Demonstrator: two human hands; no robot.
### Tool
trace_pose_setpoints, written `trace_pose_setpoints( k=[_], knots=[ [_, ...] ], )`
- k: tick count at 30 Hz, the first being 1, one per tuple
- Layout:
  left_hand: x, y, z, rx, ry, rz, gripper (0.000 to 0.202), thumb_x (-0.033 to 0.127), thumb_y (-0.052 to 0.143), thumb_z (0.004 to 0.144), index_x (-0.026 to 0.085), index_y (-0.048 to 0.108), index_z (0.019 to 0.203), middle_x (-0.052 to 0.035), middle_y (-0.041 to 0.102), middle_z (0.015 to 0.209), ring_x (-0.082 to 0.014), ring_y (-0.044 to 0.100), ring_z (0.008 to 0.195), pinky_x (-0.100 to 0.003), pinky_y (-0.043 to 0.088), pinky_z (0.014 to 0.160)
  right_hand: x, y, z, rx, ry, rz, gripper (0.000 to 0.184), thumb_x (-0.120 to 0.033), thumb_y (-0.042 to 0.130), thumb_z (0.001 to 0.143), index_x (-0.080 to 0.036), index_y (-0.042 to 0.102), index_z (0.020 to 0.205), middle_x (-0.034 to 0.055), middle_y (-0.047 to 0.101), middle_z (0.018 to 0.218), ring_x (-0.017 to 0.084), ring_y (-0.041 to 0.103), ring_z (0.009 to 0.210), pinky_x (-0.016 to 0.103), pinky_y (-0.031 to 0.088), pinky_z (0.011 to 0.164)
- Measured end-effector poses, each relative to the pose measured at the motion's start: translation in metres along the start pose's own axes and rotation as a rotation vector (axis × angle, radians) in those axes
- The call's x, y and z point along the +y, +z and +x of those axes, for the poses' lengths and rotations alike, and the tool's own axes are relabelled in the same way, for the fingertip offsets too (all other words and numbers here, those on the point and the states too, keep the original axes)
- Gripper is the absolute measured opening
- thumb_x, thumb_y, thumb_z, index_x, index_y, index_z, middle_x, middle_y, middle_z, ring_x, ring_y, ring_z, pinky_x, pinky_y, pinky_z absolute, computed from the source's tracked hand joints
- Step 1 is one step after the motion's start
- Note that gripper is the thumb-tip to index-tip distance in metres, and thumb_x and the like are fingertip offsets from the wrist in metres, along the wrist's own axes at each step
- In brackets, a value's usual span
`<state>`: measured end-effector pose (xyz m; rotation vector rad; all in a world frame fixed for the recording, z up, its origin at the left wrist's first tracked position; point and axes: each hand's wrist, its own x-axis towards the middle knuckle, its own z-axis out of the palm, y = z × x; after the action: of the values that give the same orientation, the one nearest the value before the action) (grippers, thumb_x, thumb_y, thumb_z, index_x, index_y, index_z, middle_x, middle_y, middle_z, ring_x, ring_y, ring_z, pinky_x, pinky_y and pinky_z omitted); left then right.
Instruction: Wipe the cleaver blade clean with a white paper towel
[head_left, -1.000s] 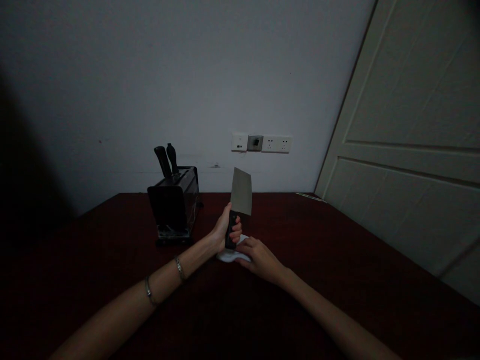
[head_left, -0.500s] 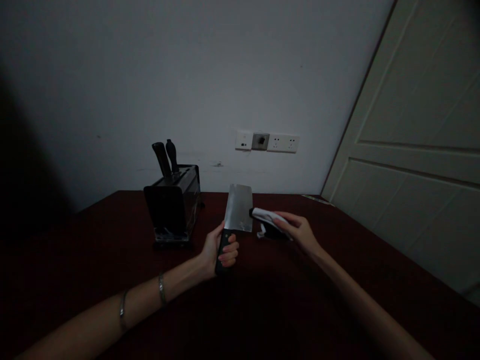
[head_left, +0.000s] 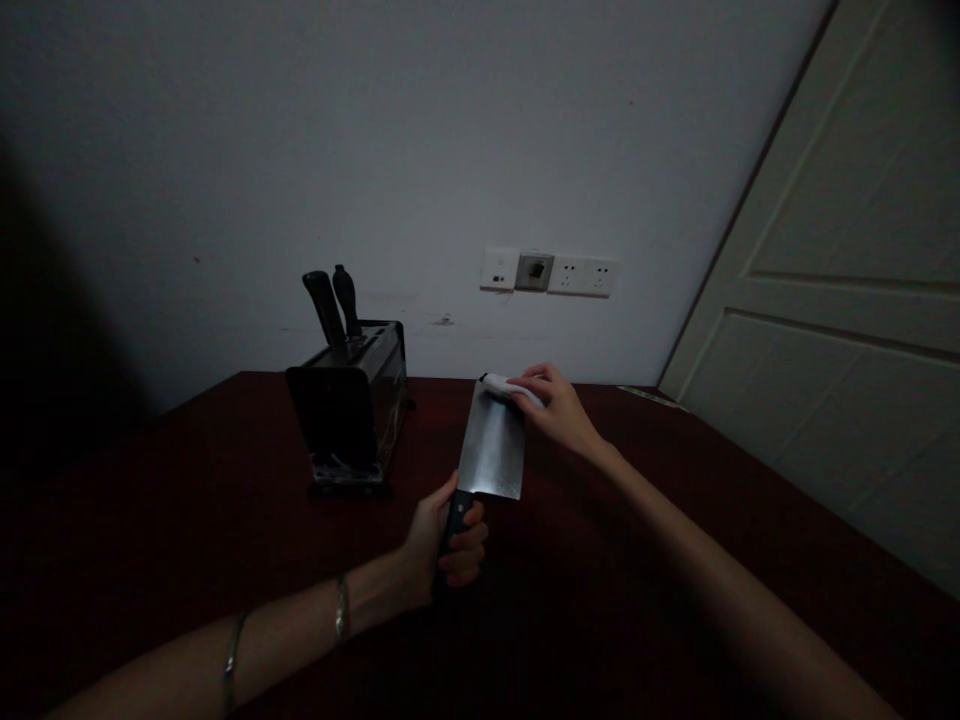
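Note:
My left hand (head_left: pixel 450 545) is wrapped round the black handle of a cleaver (head_left: pixel 491 450). The broad steel blade points away from me, tilted up over the table. Between the thumb and fingers of my right hand (head_left: pixel 553 405) is a folded white-and-black piece, which looks like a cloth (head_left: pixel 501 385). It lies against the far end of the blade; its underside is hidden. To the left stands a black knife block (head_left: pixel 341 415), with two dark-handled tools (head_left: pixel 334 305) upright in its slots.
Everything is on a dark red table (head_left: pixel 247 520) pushed against a pale wall (head_left: pixel 390 150). A row of sockets (head_left: pixel 551 272) is set in the wall. A white panelled door (head_left: pixel 840 400) rises along the right side. The light is dim.
My right hand has moved up and left, bringing the cloth from beside the blade onto its far end. The cleaver has come slightly lower and nearer to me.

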<state>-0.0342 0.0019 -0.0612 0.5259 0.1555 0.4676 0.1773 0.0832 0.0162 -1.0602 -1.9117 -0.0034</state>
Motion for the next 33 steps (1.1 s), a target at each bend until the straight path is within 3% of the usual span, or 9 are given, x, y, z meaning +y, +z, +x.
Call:
trace_pose_setpoints(
  k=[4,7,13,20,24,28,33],
  knots=[
    [-0.001,-0.006,0.000,0.028,-0.015,-0.029,0.062,0.060,0.012,0.086,0.016,0.047,0.059,0.0035,0.034,0.040,-0.0063,0.022,0.026,-0.019,0.026,0.026,0.002,0.003,0.005,-0.156,-0.160,-0.159,0.024,-0.024,0.052,0.082,-0.021,0.066,0.101,0.0092,0.056,0.110,0.022,0.054,0.099,0.039,0.045,0.086],
    [-0.002,-0.009,0.001,0.002,-0.022,-0.033,0.063,0.060,0.011,0.086,0.016,0.047,0.058,0.0035,0.034,0.040,-0.0067,0.022,0.025,-0.019,0.026,0.025,0.000,0.002,0.005,-0.253,-0.235,-0.237,0.025,-0.029,0.051,0.084,-0.019,0.066,0.102,0.0102,0.057,0.112,0.023,0.054,0.100,0.040,0.045,0.086],
    [-0.003,-0.008,0.001,-0.012,-0.006,-0.015,0.057,0.057,0.018,0.087,0.016,0.045,0.059,0.0046,0.032,0.040,-0.0062,0.019,0.025,-0.019,0.023,0.026,0.000,0.008,0.004,-0.274,-0.318,-0.296,0.025,-0.033,0.051,0.085,-0.020,0.067,0.099,0.0097,0.060,0.114,0.025,0.052,0.105,0.044,0.044,0.085],
    [-0.003,-0.008,0.001,-0.016,-0.009,-0.035,0.057,0.056,0.019,0.087,0.015,0.046,0.059,0.0044,0.033,0.040,-0.0059,0.018,0.026,-0.019,0.024,0.026,0.006,0.025,-0.003,-0.301,-0.233,-0.024,0.025,-0.024,0.050,0.085,-0.018,0.065,0.105,0.0106,0.060,0.118,0.021,0.052,0.113,0.041,0.042,0.096],
    [-0.002,-0.010,0.001,-0.001,-0.002,-0.084,0.055,0.056,0.022,0.087,0.015,0.046,0.059,0.0049,0.033,0.040,-0.0050,0.017,0.026,-0.018,0.023,0.026,-0.014,0.034,-0.033,-0.372,-0.216,0.148,0.023,-0.024,0.053,0.084,-0.019,0.066,0.102,0.0088,0.062,0.115,0.019,0.057,0.107,0.038,0.044,0.094],
    [-0.002,-0.011,0.001,0.013,0.002,-0.093,0.057,0.058,0.020,0.086,0.015,0.048,0.061,0.0047,0.033,0.040,-0.0052,0.018,0.026,-0.018,0.023,0.026,-0.036,0.039,-0.059,-0.361,-0.246,0.245,0.023,-0.023,0.054,0.084,-0.023,0.065,0.103,0.0060,0.064,0.112,0.018,0.058,0.105,0.038,0.044,0.094],
    [-0.003,-0.010,0.000,0.026,-0.028,-0.067,0.064,0.061,0.012,0.085,0.015,0.048,0.059,0.0041,0.031,0.039,-0.0061,0.020,0.025,-0.019,0.024,0.026,-0.030,0.038,-0.043,-0.270,-0.248,0.191,0.022,-0.022,0.053,0.084,-0.023,0.066,0.102,0.0054,0.067,0.107,0.018,0.060,0.100,0.038,0.044,0.093]
  ],
)
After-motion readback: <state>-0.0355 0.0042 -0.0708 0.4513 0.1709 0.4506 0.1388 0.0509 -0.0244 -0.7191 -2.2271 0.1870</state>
